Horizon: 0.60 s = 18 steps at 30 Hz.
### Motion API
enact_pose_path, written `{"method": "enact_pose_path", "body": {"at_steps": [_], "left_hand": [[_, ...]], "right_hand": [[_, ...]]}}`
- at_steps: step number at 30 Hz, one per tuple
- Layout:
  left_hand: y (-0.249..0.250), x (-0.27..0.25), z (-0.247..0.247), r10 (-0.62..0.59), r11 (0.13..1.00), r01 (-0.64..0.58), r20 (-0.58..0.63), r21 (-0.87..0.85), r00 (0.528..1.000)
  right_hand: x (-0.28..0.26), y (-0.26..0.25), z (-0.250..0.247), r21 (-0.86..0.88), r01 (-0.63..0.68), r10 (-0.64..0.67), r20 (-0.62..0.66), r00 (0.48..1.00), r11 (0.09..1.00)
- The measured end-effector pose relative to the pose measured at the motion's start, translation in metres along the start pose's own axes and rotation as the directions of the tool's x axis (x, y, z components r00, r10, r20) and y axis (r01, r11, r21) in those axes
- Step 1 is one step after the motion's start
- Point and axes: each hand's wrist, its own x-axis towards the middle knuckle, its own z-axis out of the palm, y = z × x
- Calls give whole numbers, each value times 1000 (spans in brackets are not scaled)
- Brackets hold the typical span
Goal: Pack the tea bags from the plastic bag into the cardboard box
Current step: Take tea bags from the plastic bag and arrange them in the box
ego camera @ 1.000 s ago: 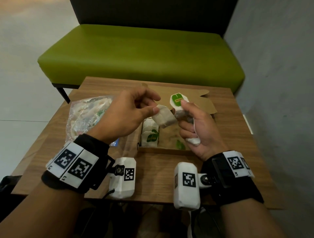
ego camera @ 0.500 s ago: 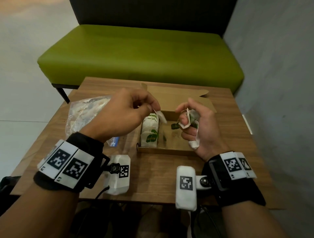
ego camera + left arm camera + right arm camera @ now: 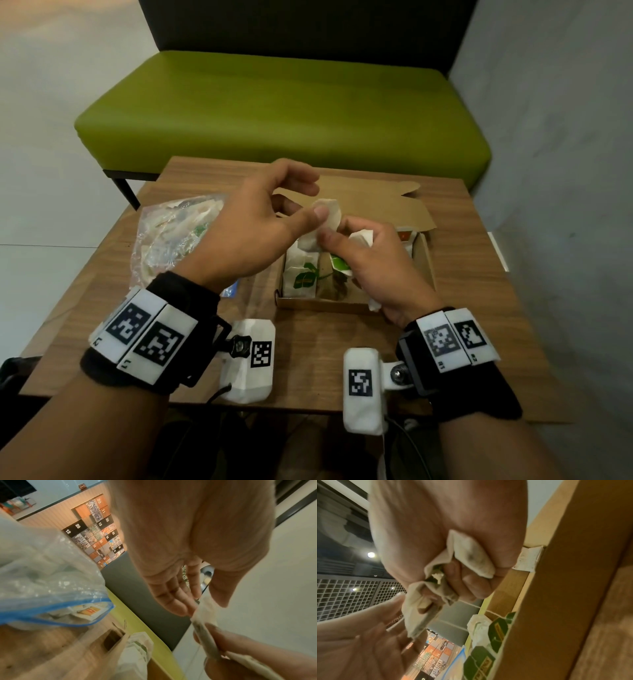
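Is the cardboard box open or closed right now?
Open: the cardboard box has its lid flap folded back, and tea bags show inside.

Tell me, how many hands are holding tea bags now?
2. The left hand pinches one tea bag above the cardboard box; the right hand pinches the same bag and grips more, some perhaps hidden.

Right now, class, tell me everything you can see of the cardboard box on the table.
The cardboard box is plain brown card, shallow and rectangular. It sits flat on the wooden table, its lid flap folded open toward the green bench. A row of white tea bags with green leaf tags stands along its left side; much of its floor is bare. Both hands hover over it, and the plastic bag lies to its left.
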Motion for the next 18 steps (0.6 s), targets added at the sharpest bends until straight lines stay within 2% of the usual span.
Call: {"method": "enact_pose_path", "body": {"at_steps": [3,5,8,13,18], "left_hand": [[0,-1,3,-35,998,32,37,58,999],[-1,-1,5,-17,998,17,11,54,1000],[-4,1,5,-36,997,32,-51,-77,998],[-6,4,4,-169,928,112,-136,-355,976],[-12,7,2,-196,899,86,-220,-429,956]], "right_hand": [[2,1,-1,28,60,-58,-43,997,998],[4,3,-1,31,65,-64,-41,997,997],[3,3,1,27,52,-52,3,999,998],[2,1,5,-83,48,-47,4,999,995],[1,-2,8,-179,34,-26,49,998,983]]}}
